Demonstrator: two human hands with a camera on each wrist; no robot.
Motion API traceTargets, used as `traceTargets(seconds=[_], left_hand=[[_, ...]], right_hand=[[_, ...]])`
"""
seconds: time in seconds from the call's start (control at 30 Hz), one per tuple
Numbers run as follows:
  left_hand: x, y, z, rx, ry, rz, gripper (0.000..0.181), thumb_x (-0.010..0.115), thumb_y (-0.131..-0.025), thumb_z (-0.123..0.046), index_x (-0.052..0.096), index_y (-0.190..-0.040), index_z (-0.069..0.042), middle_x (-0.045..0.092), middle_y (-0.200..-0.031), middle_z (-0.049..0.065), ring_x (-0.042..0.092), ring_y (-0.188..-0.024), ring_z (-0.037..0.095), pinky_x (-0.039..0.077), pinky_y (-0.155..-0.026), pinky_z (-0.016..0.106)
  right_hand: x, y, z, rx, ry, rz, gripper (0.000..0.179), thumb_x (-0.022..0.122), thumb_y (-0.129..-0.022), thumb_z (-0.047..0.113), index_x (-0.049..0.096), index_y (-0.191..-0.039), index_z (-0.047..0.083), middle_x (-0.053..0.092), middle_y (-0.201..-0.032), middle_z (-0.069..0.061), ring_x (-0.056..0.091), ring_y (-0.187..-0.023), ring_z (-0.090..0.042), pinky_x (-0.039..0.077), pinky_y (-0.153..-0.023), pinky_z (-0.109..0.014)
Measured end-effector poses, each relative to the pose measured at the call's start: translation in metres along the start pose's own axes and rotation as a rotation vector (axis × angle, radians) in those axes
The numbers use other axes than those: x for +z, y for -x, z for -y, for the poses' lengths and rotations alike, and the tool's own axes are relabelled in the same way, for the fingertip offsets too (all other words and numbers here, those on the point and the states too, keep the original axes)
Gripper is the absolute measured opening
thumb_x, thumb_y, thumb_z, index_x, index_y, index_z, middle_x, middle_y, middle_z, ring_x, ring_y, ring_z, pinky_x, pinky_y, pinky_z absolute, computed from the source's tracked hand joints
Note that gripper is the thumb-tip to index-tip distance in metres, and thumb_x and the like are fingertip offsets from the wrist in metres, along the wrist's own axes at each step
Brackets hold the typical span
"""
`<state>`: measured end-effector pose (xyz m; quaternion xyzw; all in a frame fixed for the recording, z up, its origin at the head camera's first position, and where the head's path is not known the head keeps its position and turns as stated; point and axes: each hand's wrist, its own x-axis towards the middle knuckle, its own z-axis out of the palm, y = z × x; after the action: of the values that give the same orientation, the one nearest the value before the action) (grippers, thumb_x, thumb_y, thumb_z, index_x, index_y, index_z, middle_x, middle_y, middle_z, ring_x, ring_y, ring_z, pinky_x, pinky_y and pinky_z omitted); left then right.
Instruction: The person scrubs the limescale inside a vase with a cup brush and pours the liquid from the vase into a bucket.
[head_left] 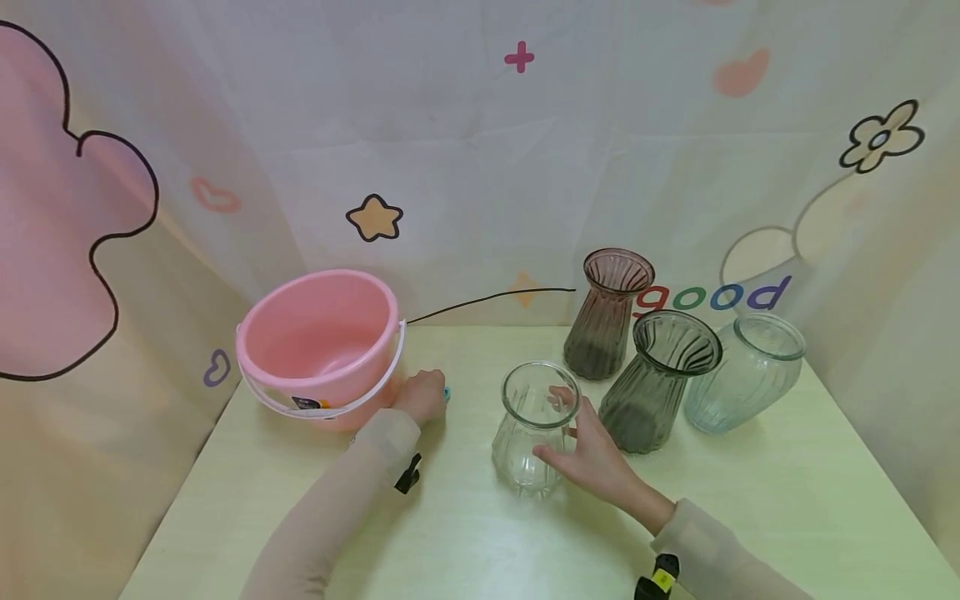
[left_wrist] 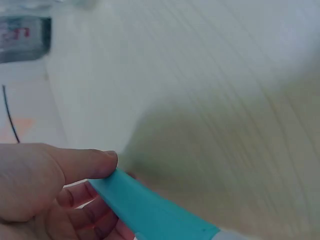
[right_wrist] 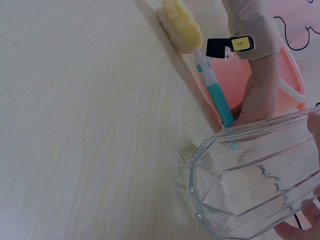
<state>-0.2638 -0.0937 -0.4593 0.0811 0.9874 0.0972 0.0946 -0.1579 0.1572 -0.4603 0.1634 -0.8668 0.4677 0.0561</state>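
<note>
My left hand (head_left: 423,396) is beside the pink bucket (head_left: 322,383) and holds a sponge bottle brush by the end of its teal handle (left_wrist: 155,212). In the left wrist view the thumb presses on top of the handle, with the fingers curled beneath. The right wrist view shows the brush's yellow sponge head (right_wrist: 182,25) beyond a white and teal shaft. My right hand (head_left: 592,458) grips a clear ribbed glass vase (head_left: 517,450), thumb on the near side and fingers behind. The vase stands nearly upright, its wide mouth up, its base close to the table.
To the right of the clear vase are a reddish glass vase (head_left: 596,333), a grey glass vase (head_left: 637,408) and a pale bluish one (head_left: 738,383). A patterned curtain (head_left: 465,167) hangs behind the pale wooden table (head_left: 480,550). The bucket's white handle (head_left: 375,396) hangs down in front.
</note>
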Motion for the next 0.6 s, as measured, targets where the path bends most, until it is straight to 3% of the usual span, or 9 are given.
traceTargets(seconds=[0.1,0.17,0.27,0.4,0.53,0.6], left_hand=[[-0.009,0.005,-0.010,0.023,0.099,0.078,0.011,0.054,-0.083,-0.007,0.048,-0.092,-0.003,0.050,-0.072,0.008,0.046,-0.061,0.022,0.038,-0.053,0.032],[-0.016,0.007,-0.017,0.056,0.162,0.079,0.012,0.051,-0.084,-0.006,0.045,-0.094,-0.003,0.045,-0.069,0.006,0.042,-0.058,0.020,0.035,-0.051,0.030],[-0.027,0.011,-0.026,0.114,0.270,0.054,0.009,0.047,-0.088,-0.006,0.045,-0.096,-0.003,0.043,-0.069,0.004,0.040,-0.058,0.018,0.033,-0.052,0.028],[-0.044,0.016,-0.036,0.218,0.448,0.029,0.015,0.045,-0.094,-0.013,0.049,-0.103,-0.002,0.055,-0.077,0.004,0.049,-0.062,0.014,0.038,-0.055,0.023],[-0.063,0.022,-0.045,0.292,0.574,-0.011,0.022,0.043,-0.097,-0.026,0.050,-0.096,-0.005,0.058,-0.079,0.005,0.053,-0.064,0.013,0.041,-0.055,0.023],[-0.074,0.025,-0.049,0.320,0.615,-0.064,0.025,0.041,-0.097,-0.030,0.051,-0.093,-0.007,0.055,-0.075,0.004,0.049,-0.061,0.014,0.039,-0.054,0.024]], right_hand=[[-0.001,0.000,-0.001,-0.002,0.005,-0.006,0.079,0.078,-0.072,0.017,0.032,-0.136,0.020,0.040,-0.133,-0.008,0.044,-0.121,-0.026,0.049,-0.086,-0.044],[-0.001,0.001,-0.001,-0.006,0.006,-0.009,0.079,0.078,-0.072,0.016,0.032,-0.136,0.020,0.040,-0.133,-0.008,0.043,-0.121,-0.026,0.049,-0.086,-0.044],[-0.001,0.001,-0.001,-0.007,0.011,-0.004,0.079,0.078,-0.072,0.017,0.031,-0.137,0.019,0.040,-0.133,-0.008,0.043,-0.121,-0.026,0.049,-0.086,-0.044],[0.000,0.001,-0.002,-0.012,0.013,-0.001,0.079,0.077,-0.073,0.017,0.032,-0.137,0.017,0.040,-0.133,-0.009,0.043,-0.120,-0.026,0.049,-0.085,-0.044],[0.000,0.000,-0.001,-0.018,0.006,-0.005,0.078,0.077,-0.072,0.017,0.032,-0.136,0.017,0.040,-0.133,-0.010,0.043,-0.121,-0.027,0.049,-0.085,-0.045],[0.001,-0.001,-0.001,-0.018,0.005,-0.005,0.078,0.078,-0.072,0.016,0.033,-0.136,0.018,0.040,-0.134,-0.009,0.043,-0.121,-0.026,0.049,-0.085,-0.045]])
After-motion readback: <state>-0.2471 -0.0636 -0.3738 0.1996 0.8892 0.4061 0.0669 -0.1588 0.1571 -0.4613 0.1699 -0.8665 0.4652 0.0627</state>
